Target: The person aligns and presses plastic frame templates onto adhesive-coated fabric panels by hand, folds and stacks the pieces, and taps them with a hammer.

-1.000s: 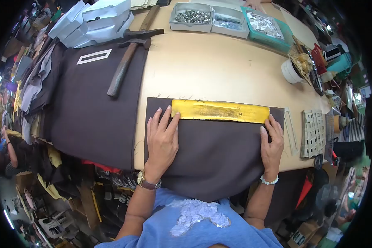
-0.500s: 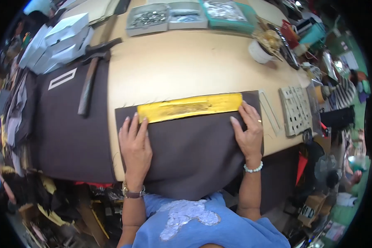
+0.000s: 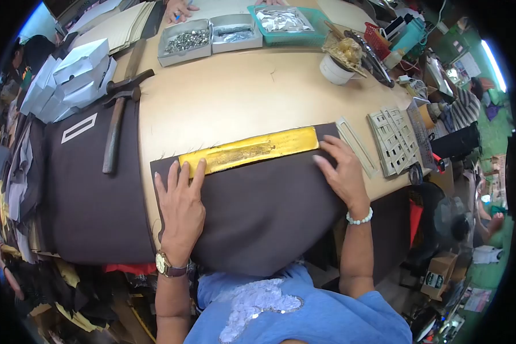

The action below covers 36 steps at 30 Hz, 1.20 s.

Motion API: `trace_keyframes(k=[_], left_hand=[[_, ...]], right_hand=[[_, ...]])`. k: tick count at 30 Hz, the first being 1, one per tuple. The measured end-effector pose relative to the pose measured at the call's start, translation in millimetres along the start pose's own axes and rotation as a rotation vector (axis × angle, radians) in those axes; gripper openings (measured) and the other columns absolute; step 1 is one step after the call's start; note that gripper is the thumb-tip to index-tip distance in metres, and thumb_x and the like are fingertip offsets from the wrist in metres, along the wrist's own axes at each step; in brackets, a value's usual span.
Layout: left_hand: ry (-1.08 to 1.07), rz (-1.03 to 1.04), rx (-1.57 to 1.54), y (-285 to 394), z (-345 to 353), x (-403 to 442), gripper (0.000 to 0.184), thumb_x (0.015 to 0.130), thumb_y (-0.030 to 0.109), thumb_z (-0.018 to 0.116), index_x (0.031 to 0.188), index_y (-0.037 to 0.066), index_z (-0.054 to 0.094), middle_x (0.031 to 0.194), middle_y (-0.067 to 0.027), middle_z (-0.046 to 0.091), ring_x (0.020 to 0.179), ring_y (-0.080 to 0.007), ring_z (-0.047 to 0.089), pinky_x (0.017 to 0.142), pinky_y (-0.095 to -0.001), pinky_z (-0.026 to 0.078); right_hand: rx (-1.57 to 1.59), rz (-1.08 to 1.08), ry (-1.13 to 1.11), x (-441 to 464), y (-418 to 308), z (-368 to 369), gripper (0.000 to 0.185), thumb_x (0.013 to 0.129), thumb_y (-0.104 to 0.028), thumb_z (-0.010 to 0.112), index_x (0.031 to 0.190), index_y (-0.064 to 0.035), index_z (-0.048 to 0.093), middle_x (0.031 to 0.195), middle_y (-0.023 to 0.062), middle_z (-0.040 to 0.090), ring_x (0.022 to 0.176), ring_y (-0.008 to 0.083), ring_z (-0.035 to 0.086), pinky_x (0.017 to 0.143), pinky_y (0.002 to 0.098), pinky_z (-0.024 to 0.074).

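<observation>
A long yellow strip [image 3: 249,150] with a dark smeared middle lies along the far edge of a dark cloth piece [image 3: 258,212]. My left hand [image 3: 180,209] rests on the cloth with fingers spread, its fingertips on the strip's left end. Near the strip's right end is my right hand [image 3: 345,172], fingers apart, with the fingertips at the strip's corner and the cloth's edge. Neither hand grasps anything. The cloth's near part hangs over the table edge against my blue shirt.
Two hammers [image 3: 113,135] and a white frame [image 3: 79,128] lie left on dark cloth [image 3: 92,200]. Boxes of metal pieces [image 3: 184,41], a teal basket [image 3: 286,35] and a white pot [image 3: 335,70] stand farther back. Another person's hand [image 3: 180,10] is at the far edge. Cut-out templates [image 3: 394,140] lie right.
The head view has shifted and turned, so the table's things appear moved leftward. My right hand's fingers have eased slightly outward from the strip's right end. My left hand stays at the left end.
</observation>
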<state>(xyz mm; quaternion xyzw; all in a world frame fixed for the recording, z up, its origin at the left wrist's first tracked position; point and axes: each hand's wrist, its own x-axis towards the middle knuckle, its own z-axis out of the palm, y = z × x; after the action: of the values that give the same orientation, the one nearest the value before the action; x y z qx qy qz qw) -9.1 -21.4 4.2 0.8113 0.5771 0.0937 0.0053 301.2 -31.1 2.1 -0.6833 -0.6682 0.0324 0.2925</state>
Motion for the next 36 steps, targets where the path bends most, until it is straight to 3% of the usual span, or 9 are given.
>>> trace_keyframes(k=[4,11,16,19,22,25,28,32,36], left_hand=[[-0.003,0.049,0.087,-0.2,1.3,-0.4,0.049,0.077,-0.004,0.049,0.124,0.009,0.056,0.119,-0.0172,0.053,0.119,-0.0309,0.044,0.106,-0.0564,0.026],[-0.062,0.127,0.059,-6.3,-8.8,15.4,0.041,0.078,-0.001,0.051,0.116,0.008,0.060,0.091,-0.0121,0.053,0.100,-0.0297,0.051,0.097,-0.0518,0.036],[-0.100,0.201,-0.014,-18.8,-14.2,31.1,0.027,0.079,0.000,0.051,0.100,0.008,0.067,0.084,-0.0116,0.054,0.088,-0.0287,0.054,0.083,-0.0431,0.042],[-0.171,0.199,-0.110,-25.6,-19.4,45.2,0.023,0.080,0.001,0.051,0.092,0.007,0.070,0.083,-0.0119,0.056,0.084,-0.0281,0.055,0.078,-0.0393,0.045],[-0.202,0.254,-0.217,-36.1,-15.5,60.8,0.019,0.080,0.003,0.053,0.086,0.005,0.071,0.080,-0.0116,0.058,0.080,-0.0282,0.057,0.074,-0.0384,0.046],[-0.246,0.301,-0.313,-48.4,-10.0,77.7,0.014,0.079,0.005,0.057,0.083,0.004,0.071,0.077,-0.0116,0.058,0.077,-0.0279,0.058,0.072,-0.0380,0.047],[-0.354,0.253,-0.442,-54.1,-12.6,86.1,0.013,0.076,0.007,0.061,0.083,0.003,0.072,0.076,-0.0114,0.058,0.072,-0.0267,0.059,0.069,-0.0366,0.047],[-0.410,0.248,-0.535,-59.1,-11.9,90.2,0.015,0.075,0.007,0.062,0.085,0.003,0.072,0.076,-0.0105,0.059,0.069,-0.0238,0.060,0.066,-0.0343,0.048],[-0.396,0.229,-0.568,-59.8,-9.6,87.6,0.015,0.075,0.007,0.060,0.084,0.002,0.071,0.076,-0.0101,0.058,0.070,-0.0234,0.059,0.067,-0.0344,0.048]], right_hand=[[-0.293,0.153,0.200,-37.7,48.7,-25.6,0.028,0.083,-0.011,0.063,0.107,0.0028,0.062,0.115,0.0192,0.060,0.109,0.0347,0.055,0.094,0.0407,0.0424],[-0.330,0.268,0.095,-67.7,64.4,-45.3,0.030,0.086,-0.012,0.059,0.113,0.0016,0.060,0.110,0.0184,0.062,0.103,0.0341,0.057,0.089,0.0412,0.0444],[-0.493,0.295,0.074,-59.1,69.9,-47.0,0.030,0.086,-0.010,0.057,0.115,0.0010,0.059,0.105,0.0202,0.062,0.094,0.0357,0.060,0.081,0.0406,0.0480],[-0.370,0.332,0.284,-55.8,63.9,-51.1,0.029,0.088,-0.004,0.053,0.116,0.0019,0.058,0.102,0.0173,0.064,0.092,0.0302,0.063,0.081,0.0383,0.0486],[0.220,0.409,0.434,-42.9,19.4,-48.7,0.028,0.089,0.001,0.050,0.116,0.0037,0.058,0.100,0.0106,0.064,0.093,0.0205,0.063,0.079,0.0327,0.0495],[0.718,0.311,0.339,-24.4,-23.8,-32.2,0.029,0.090,0.003,0.050,0.118,0.0047,0.057,0.100,0.0058,0.061,0.090,0.0122,0.059,0.078,0.0256,0.0484],[0.958,0.284,0.019,-5.0,-55.7,-15.1,0.035,0.088,0.005,0.051,0.123,0.0044,0.054,0.100,0.0054,0.060,0.085,0.0095,0.057,0.075,0.0221,0.0473],[1.027,0.364,-0.267,1.1,-58.2,10.6,0.039,0.088,0.005,0.052,0.127,0.0042,0.050,0.091,0.0019,0.058,0.076,0.0040,0.052,0.066,0.0182,0.0435],[0.779,0.460,-0.235,-6.6,-34.2,31.5,0.041,0.087,0.003,0.055,0.127,0.0053,0.049,0.086,0.0015,0.059,0.069,0.0029,0.050,0.062,0.0181,0.0414]])
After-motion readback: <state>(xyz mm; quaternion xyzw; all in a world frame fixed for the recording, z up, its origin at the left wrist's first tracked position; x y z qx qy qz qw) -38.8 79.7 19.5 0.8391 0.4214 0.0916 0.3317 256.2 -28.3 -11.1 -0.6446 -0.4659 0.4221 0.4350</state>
